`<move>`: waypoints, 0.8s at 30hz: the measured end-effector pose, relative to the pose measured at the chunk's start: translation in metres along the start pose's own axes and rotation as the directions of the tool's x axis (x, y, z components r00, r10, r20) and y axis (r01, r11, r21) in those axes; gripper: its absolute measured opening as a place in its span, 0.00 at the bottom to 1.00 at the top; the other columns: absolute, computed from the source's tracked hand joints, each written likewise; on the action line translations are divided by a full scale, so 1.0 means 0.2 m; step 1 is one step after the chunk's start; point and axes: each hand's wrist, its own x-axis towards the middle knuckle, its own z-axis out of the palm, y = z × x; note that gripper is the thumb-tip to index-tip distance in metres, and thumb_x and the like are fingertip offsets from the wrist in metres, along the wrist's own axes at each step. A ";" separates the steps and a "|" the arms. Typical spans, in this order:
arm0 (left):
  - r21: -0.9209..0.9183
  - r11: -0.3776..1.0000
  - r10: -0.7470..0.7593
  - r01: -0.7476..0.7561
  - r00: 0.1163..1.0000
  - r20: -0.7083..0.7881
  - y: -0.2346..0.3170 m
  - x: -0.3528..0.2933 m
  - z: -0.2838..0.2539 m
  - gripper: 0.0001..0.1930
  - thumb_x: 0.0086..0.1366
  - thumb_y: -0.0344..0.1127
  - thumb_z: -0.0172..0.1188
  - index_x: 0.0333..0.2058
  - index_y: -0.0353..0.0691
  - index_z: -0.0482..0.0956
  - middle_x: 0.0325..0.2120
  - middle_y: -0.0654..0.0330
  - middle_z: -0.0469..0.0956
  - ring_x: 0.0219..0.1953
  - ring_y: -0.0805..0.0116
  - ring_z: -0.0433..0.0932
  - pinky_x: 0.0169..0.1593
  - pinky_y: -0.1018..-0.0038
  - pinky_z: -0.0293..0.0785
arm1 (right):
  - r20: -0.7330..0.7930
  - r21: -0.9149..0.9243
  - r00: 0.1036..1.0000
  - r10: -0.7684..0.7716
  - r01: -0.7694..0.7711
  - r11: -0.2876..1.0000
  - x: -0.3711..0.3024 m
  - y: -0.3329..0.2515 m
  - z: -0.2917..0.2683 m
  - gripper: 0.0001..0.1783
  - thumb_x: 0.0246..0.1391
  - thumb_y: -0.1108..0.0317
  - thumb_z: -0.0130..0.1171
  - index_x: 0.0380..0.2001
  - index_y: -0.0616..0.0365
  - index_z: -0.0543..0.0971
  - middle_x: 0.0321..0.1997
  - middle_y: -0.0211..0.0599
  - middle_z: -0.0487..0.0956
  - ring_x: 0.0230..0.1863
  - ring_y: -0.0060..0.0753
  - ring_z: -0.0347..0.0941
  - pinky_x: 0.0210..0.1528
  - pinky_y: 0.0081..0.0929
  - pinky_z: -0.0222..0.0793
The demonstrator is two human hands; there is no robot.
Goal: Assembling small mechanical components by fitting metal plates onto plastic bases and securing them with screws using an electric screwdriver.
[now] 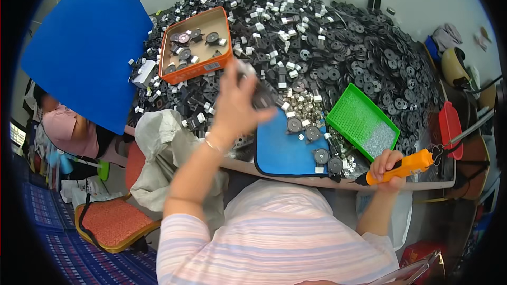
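Note:
My left hand [235, 103], smeared by motion, is over the pile just below the orange tin [196, 74]. Between its thumb and fingers is a blurred black plastic part [264, 96] with a white piece near the fingertips. Several round black parts with white ends lie inside the tin. At the table's front edge on the right, my right hand [388, 170] is closed around an orange electric screwdriver [409, 165], its dark tip pointing left. A blue mat [285, 150] lies in front of me, with round black assemblies [320, 155] along its right side.
A huge heap of black discs [391, 74] and white-ended black parts [248, 10] covers the table. Small metal pieces [303, 106] lie beside a green tray [351, 119] of tiny parts. A red tray [450, 129] stands right. Another person [68, 129] sits left, behind a blue board [90, 47].

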 end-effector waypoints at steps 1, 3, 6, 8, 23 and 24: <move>-0.007 1.000 0.010 -0.010 1.000 -0.003 0.02 0.01 0.01 0.38 0.33 0.51 0.72 0.45 0.43 0.69 0.57 0.42 0.51 0.54 0.38 0.59 0.52 0.53 0.65 | -0.027 -0.010 1.000 0.000 0.000 1.000 -0.02 -0.02 0.00 0.19 0.37 0.65 0.68 0.29 0.62 0.70 0.27 0.38 0.69 0.21 0.25 0.66 0.24 0.22 0.64; 0.206 0.978 0.039 -0.019 0.995 -0.096 -0.21 0.26 -0.08 0.37 0.35 0.51 0.72 0.42 0.39 0.68 0.55 0.41 0.53 0.52 0.40 0.62 0.51 0.56 0.67 | -0.060 -0.008 0.998 -0.029 0.028 1.000 -0.01 0.02 0.05 0.20 0.37 0.65 0.68 0.29 0.62 0.70 0.27 0.38 0.69 0.21 0.25 0.66 0.24 0.22 0.64; 0.290 0.948 -0.132 0.131 0.991 -0.016 -0.54 0.41 -0.07 0.39 0.39 0.54 0.69 0.48 0.39 0.68 0.59 0.38 0.50 0.56 0.39 0.59 0.54 0.56 0.63 | -0.104 -0.040 0.994 -0.009 0.005 0.999 -0.03 -0.02 0.08 0.20 0.37 0.64 0.70 0.28 0.61 0.70 0.26 0.37 0.69 0.20 0.25 0.66 0.23 0.21 0.62; 0.413 0.906 -0.134 0.093 0.988 0.071 -0.56 0.43 -0.04 0.41 0.40 0.57 0.68 0.51 0.40 0.67 0.59 0.41 0.50 0.59 0.39 0.53 0.56 0.57 0.61 | -0.155 -0.056 0.987 -0.045 0.037 0.998 -0.05 -0.02 0.09 0.20 0.36 0.63 0.70 0.28 0.61 0.70 0.26 0.37 0.69 0.20 0.25 0.66 0.22 0.21 0.61; -0.251 0.953 0.288 -0.169 0.761 0.581 0.53 -0.44 0.44 0.49 0.33 0.67 0.65 0.55 0.49 0.64 0.59 0.51 0.54 0.63 0.48 0.48 0.54 0.34 0.46 | -0.119 -0.152 0.991 -0.052 0.033 0.988 -0.13 -0.05 0.13 0.19 0.39 0.63 0.68 0.29 0.60 0.69 0.27 0.37 0.68 0.20 0.25 0.66 0.22 0.20 0.61; -0.276 0.947 0.295 -0.166 0.789 0.539 0.54 -0.47 0.44 0.48 0.33 0.66 0.65 0.54 0.50 0.65 0.59 0.51 0.54 0.62 0.48 0.49 0.53 0.33 0.45 | -0.120 -0.152 0.991 -0.053 0.034 0.988 -0.15 -0.05 0.13 0.19 0.39 0.63 0.68 0.29 0.60 0.69 0.27 0.37 0.68 0.20 0.25 0.66 0.22 0.20 0.61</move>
